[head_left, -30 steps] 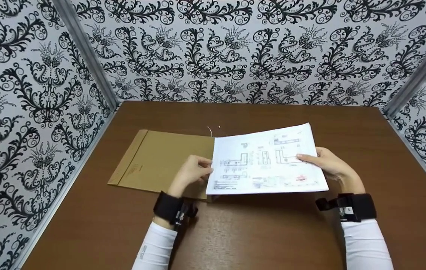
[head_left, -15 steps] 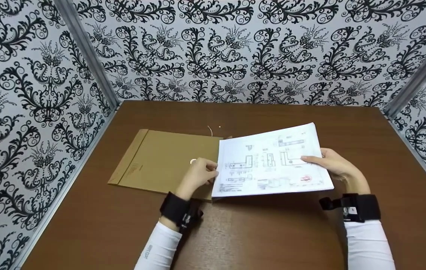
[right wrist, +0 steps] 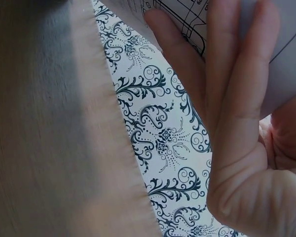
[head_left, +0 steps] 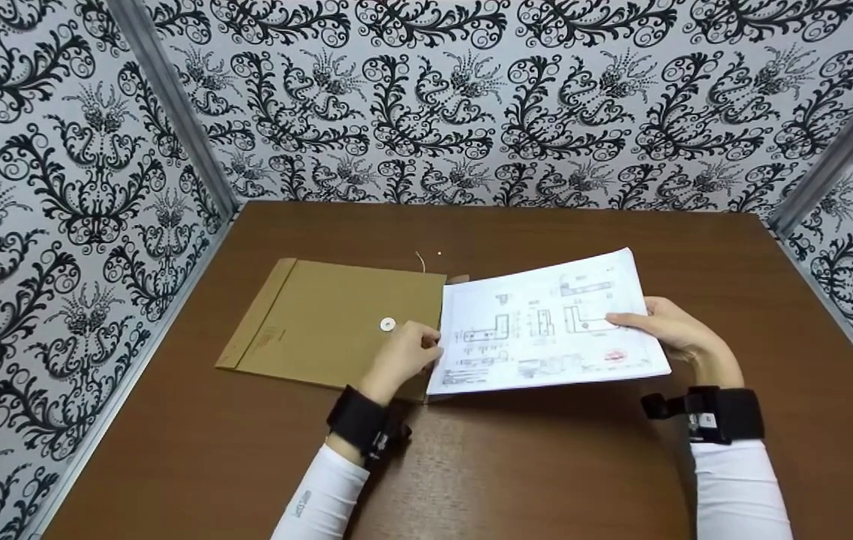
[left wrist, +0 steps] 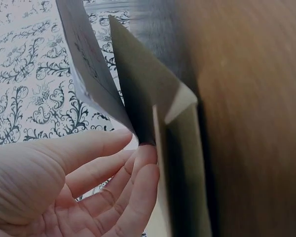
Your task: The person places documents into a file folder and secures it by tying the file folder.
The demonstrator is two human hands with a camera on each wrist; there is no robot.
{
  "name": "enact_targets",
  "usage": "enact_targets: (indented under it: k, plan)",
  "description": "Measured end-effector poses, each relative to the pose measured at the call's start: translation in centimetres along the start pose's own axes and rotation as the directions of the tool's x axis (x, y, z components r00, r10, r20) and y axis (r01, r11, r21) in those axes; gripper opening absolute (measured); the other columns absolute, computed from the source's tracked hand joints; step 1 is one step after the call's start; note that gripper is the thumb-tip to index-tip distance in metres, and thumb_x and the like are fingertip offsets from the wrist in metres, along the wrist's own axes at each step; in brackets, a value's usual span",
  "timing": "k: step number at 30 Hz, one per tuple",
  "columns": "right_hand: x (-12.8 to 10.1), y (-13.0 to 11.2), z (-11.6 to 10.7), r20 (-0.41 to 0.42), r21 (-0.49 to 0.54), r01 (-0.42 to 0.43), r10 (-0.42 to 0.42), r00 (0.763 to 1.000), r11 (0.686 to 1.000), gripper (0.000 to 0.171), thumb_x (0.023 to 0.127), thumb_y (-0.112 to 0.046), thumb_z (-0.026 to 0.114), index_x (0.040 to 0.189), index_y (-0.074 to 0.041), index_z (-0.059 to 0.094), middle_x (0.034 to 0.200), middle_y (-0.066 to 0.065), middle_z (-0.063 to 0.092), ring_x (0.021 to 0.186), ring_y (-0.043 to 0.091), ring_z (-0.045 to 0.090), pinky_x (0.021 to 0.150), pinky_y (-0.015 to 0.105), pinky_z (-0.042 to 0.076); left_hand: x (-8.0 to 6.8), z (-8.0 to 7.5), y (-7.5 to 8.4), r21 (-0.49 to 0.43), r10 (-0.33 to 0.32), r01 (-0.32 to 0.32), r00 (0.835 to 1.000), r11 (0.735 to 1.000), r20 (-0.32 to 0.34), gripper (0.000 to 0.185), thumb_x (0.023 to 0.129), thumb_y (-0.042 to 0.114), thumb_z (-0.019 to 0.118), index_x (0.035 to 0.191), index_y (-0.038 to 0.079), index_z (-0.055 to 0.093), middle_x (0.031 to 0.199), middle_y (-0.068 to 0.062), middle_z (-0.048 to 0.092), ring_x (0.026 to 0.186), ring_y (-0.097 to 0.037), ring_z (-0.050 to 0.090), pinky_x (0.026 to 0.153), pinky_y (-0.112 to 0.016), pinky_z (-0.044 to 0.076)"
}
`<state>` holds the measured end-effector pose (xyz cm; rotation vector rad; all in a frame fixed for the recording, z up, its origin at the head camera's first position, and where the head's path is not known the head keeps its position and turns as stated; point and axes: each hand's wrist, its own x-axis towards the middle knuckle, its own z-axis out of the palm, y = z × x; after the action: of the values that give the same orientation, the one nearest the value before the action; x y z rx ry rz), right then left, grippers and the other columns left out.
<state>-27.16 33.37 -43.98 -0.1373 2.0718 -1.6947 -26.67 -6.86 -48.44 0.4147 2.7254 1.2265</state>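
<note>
A stack of papers printed with technical drawings and a red stamp lies tilted over the right end of a brown document envelope. My right hand grips the stack's right edge, thumb on top; its fingers spread beneath the papers in the right wrist view. At the stack's left edge, my left hand pinches the papers beside the envelope's mouth. The left wrist view has the papers between thumb and fingers, with the fingertips right at the lip of the open envelope and its flap raised behind.
A white round button sits on the envelope, and a thin white string sticks out past its far edge. Brown wooden table lies under everything. Black-and-white patterned walls enclose the table's back and sides.
The papers have shifted a little to the right and toward me, both hands moving with them. More of the envelope's right end now shows, along with the button that the left hand covered.
</note>
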Motion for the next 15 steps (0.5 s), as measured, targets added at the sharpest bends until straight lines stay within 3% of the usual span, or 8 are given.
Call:
enact_targets:
  k: [4,8,12,15]
  plan:
    - [-0.05,-0.04,-0.02,0.009,0.017,-0.011,0.011,1.0,1.0,0.019,0.104,-0.018,0.059,0.118,-0.005,0.06,0.092,0.0,0.08,0.077,0.016,0.079,0.069,0.03,0.064,-0.01,0.2,0.05,0.041,-0.009,0.009,1.0,0.999,-0.007,0.026,0.092,0.004,0.067,0.115,-0.003,0.075,0.093,-0.017,0.077,0.059,-0.008,0.055,0.056,-0.016,0.042]
    - [-0.05,-0.03,-0.06,0.004,-0.01,-0.012,0.012,1.0,1.0,0.024,0.103,-0.018,0.06,0.121,-0.002,0.058,0.092,-0.002,0.08,0.078,0.015,0.079,0.07,0.03,0.064,-0.07,0.34,0.06,0.072,-0.007,0.008,1.0,0.997,-0.016,0.025,0.093,0.006,0.068,0.116,-0.002,0.076,0.093,-0.014,0.077,0.06,-0.008,0.051,0.055,-0.017,0.038]
    - [-0.08,-0.02,-0.11,0.006,-0.019,-0.016,0.016,1.0,1.0,0.025,0.103,-0.018,0.059,0.121,-0.002,0.057,0.092,-0.002,0.079,0.078,0.015,0.079,0.07,0.029,0.064,-0.01,0.47,-0.01,0.097,0.029,-0.026,0.999,0.995,-0.027,0.01,0.091,0.004,0.068,0.091,-0.001,0.077,0.073,-0.003,0.063,0.059,-0.009,0.042,0.054,-0.019,0.03]
    - [-0.12,-0.02,-0.15,0.015,-0.005,-0.023,0.023,1.0,1.0,0.023,0.104,-0.018,0.059,0.121,-0.003,0.058,0.092,-0.001,0.08,0.079,0.015,0.079,0.07,0.029,0.064,0.08,0.56,0.03,0.112,0.053,-0.049,0.998,0.993,-0.034,0.017,0.089,0.002,0.067,0.072,0.003,0.065,0.064,0.003,0.048,0.058,-0.01,0.038,0.054,-0.02,0.027]
